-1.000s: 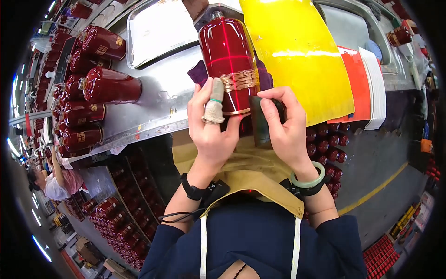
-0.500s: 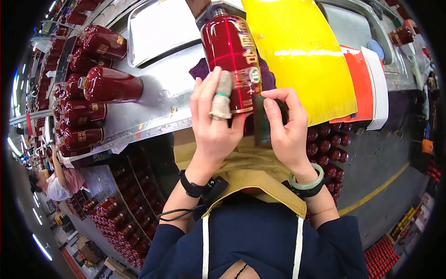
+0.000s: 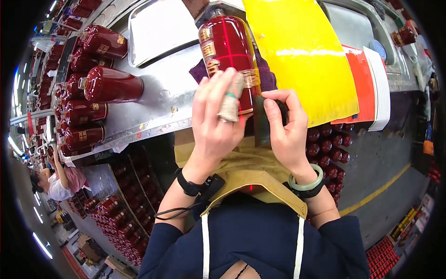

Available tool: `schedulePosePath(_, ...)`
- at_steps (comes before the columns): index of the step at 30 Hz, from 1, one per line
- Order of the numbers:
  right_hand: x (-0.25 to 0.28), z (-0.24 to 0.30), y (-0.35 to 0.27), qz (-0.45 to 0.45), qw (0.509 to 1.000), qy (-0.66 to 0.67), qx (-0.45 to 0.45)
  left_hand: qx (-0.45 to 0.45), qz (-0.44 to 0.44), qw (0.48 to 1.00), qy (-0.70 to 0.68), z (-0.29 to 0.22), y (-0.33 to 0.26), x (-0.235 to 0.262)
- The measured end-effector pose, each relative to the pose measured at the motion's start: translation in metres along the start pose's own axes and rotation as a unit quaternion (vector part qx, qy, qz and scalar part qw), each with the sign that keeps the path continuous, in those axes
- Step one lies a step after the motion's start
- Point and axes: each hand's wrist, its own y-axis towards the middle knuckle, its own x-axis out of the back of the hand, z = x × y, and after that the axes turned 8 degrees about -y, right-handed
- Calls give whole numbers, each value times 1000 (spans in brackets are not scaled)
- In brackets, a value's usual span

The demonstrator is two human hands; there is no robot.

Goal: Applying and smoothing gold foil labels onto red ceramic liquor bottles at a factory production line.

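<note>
The red bottle (image 3: 228, 51) lies on its side at the near edge of the steel tabletop (image 3: 158, 97), neck pointing away, its base end toward the person and resting on a purple cloth (image 3: 267, 74). The left hand (image 3: 218, 123) is laid over the lower body of the bottle, fingers spread and curled around it, one finger wrapped in a cloth cot pressing by the gold band. The right hand (image 3: 285, 130) is closed on a small dark pad-like tool (image 3: 262, 121), held against the bottle's base; what exactly the tool is I can't make out. The bottle looks glossy, glass or glazed, so I'd judge it heavy, rigid, slick and breakable; a round body like that would roll, so the safest hold seems around the wide body with the cloth beneath, not by the narrow neck. A big yellow sheet (image 3: 297, 56) lies just beside it on the right, a shallow metal tray (image 3: 162, 28) behind to the left, and a row of similar red bottles (image 3: 97, 88) lies farther left.
</note>
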Motion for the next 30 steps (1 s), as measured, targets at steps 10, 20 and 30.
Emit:
schedulePosePath(10,-1,0,2,-8,1000,12,4,59,-20,998,-26,-13,-8,-1)
schedulePosePath(20,2,-2,2,-5,999,33,-19,111,-29,990,-77,6,-15,2)
schedulePosePath(30,20,-2,7,-28,996,-77,-20,80,-25,994,-71,5,-5,4)
